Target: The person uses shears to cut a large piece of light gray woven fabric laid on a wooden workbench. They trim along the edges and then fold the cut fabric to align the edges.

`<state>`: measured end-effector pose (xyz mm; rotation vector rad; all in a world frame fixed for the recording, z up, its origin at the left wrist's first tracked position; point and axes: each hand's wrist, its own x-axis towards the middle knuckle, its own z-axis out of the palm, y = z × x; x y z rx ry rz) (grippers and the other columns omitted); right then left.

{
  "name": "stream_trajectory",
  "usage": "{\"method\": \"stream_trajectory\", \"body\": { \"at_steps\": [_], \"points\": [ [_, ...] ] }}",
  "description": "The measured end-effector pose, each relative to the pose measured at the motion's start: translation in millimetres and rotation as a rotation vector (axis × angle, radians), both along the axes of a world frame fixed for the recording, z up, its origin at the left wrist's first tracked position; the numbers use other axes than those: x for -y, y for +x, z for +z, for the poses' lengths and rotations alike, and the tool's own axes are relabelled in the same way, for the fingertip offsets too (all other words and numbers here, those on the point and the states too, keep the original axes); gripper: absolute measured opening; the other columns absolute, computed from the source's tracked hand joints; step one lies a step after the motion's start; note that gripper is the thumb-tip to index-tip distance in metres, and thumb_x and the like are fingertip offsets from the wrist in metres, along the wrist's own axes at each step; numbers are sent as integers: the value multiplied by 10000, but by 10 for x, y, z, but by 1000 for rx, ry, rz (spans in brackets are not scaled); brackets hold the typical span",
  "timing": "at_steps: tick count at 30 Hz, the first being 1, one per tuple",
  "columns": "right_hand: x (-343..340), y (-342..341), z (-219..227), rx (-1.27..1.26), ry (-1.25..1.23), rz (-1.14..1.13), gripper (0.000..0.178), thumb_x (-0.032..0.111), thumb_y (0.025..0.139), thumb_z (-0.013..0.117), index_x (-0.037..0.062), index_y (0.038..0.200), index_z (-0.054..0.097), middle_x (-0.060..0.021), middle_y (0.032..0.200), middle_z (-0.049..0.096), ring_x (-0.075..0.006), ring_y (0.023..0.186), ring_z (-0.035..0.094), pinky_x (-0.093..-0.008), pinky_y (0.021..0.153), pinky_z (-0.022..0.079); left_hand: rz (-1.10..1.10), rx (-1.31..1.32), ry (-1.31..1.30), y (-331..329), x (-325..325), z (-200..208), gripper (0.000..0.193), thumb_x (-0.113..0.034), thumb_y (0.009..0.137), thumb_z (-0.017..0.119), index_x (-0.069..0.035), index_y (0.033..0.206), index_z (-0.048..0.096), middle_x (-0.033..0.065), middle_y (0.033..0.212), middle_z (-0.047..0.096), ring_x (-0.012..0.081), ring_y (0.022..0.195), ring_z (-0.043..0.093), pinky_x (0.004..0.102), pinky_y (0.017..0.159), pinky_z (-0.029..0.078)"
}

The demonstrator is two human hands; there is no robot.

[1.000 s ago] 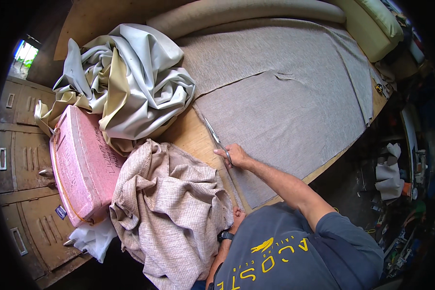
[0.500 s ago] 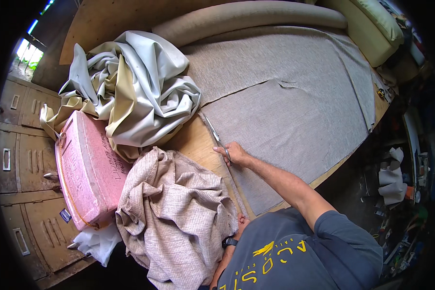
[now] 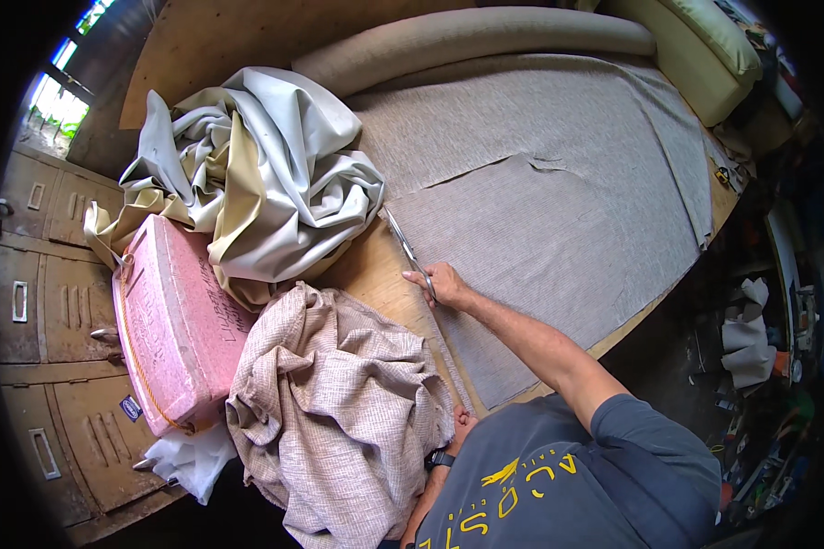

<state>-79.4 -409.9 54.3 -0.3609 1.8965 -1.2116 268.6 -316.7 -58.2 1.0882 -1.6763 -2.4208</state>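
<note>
A large piece of grey woven fabric (image 3: 558,247) lies spread over the wooden table. At its left edge my right hand (image 3: 438,284) is closed round the handles of metal scissors (image 3: 402,240), whose blades point away from me along that edge. A narrow fabric strip (image 3: 451,366) runs from the scissors toward me beside the main piece. At the near end of the strip, close to my body, my left hand (image 3: 464,423) is closed on it, its fingers partly hidden. Left of the strip sits a crumpled beige-brown woven cloth (image 3: 339,393).
Beyond the spread piece lies a thick fabric roll (image 3: 485,37). Grey-and-tan sheet material (image 3: 284,174) is heaped at the left, above a pink foam box (image 3: 178,320). Metal lockers (image 3: 73,311) line the left side; a cream cushioned seat (image 3: 691,55) stands far right.
The scissors have gone slightly farther from me along the fabric's edge, with my right hand on them. My left hand stays by the strip's near end. The whole view has shifted a little.
</note>
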Motion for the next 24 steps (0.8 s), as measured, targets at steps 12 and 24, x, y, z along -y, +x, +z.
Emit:
{"method": "stream_trajectory", "body": {
  "at_steps": [12, 24],
  "points": [
    [122, 50, 214, 63, -199, -98, 531, 558, 856, 721, 104, 628, 568, -29, 528, 563, -120, 419, 544, -274, 376, 377, -206, -45, -257, -71, 317, 154, 137, -74, 864, 575, -98, 784, 467, -77, 565, 371, 32, 494, 325, 260, 442, 234],
    [-2628, 827, 430, 125, -28, 160, 596, 566, 894, 676, 72, 591, 534, -28, 535, 536, -125, 466, 553, -294, 451, 441, -248, 235, -492, 1223, -616, 509, 166, -152, 873, 603, 7, 846, 565, 70, 585, 460, 119, 557, 425, 340, 523, 403]
  ]
}}
